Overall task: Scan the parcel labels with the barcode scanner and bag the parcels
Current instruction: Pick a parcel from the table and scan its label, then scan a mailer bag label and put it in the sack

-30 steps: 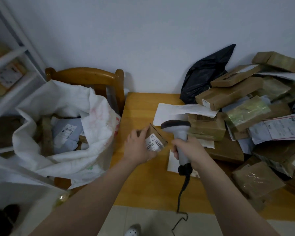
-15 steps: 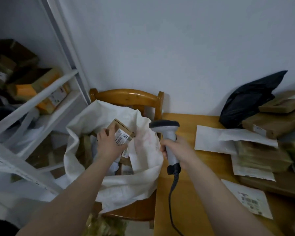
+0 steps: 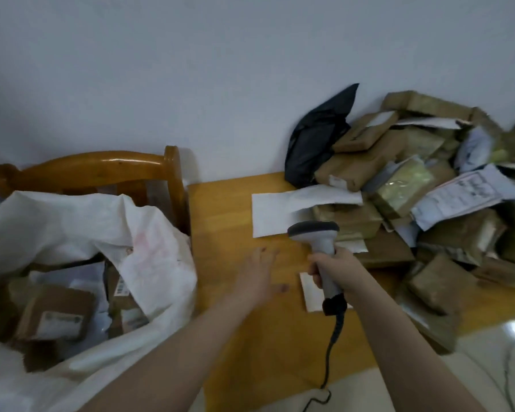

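My right hand (image 3: 338, 270) grips the handle of a grey barcode scanner (image 3: 317, 236), held upright over the wooden table (image 3: 235, 215), its black cable hanging off the front edge. My left hand (image 3: 257, 273) hovers flat and empty above the table, fingers spread, just right of the bag. The large white sack (image 3: 149, 248) stands open on a wooden chair (image 3: 101, 171) at the left, with several brown boxes inside, one labelled box (image 3: 57, 313) on top. A heap of brown and white parcels (image 3: 414, 203) covers the table's right side.
A black plastic bag (image 3: 315, 138) leans against the wall behind the heap. White envelopes (image 3: 280, 209) lie flat near the scanner, and another one (image 3: 312, 292) lies under my right hand. The floor shows below the table's front edge.
My left hand let go of the small labelled box inside the sack and came back empty over the table. The view swung right again, from the shelf and sack to the parcel heap.
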